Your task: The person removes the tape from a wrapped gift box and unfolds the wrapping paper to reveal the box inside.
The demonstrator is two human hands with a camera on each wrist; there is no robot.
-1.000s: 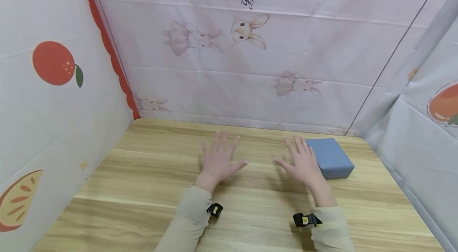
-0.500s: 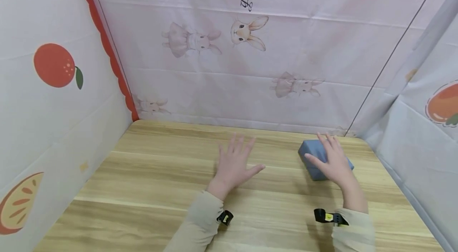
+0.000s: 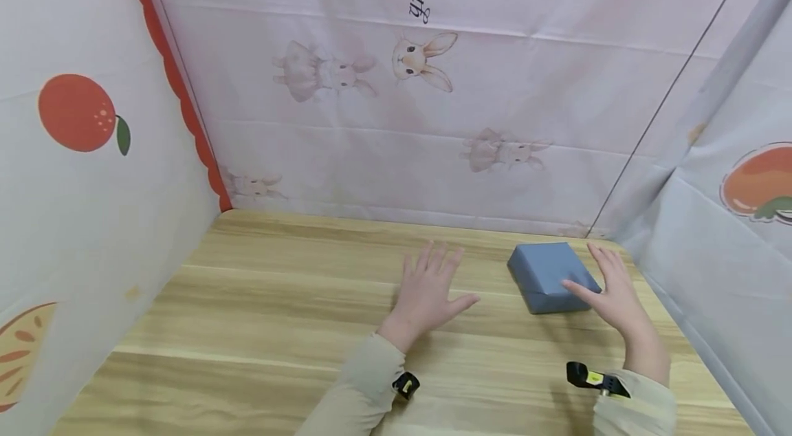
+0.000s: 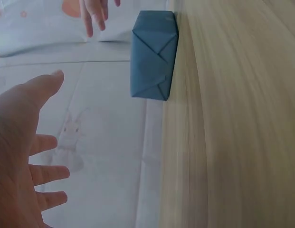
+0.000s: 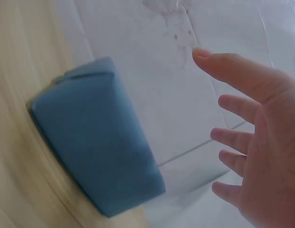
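A box wrapped in blue paper lies on the wooden table at the back right. Its folded end flaps show in the left wrist view, where the wrapped box stands beyond the hand. My right hand is just right of the box, fingers spread and thumb reaching toward its near corner. In the right wrist view a gap shows between the box and the right hand. My left hand hovers over the table left of the box, fingers and thumb spread, holding nothing.
The wood-grain table is bounded by a pink rabbit-print cloth at the back. White fruit-print cloths hang at both sides, the right one close to the box. Each wrist wears a black strap device.
Both hands have moved right. The right hand has passed over the box from its left side to its right side, and the left hand has come nearer to it.
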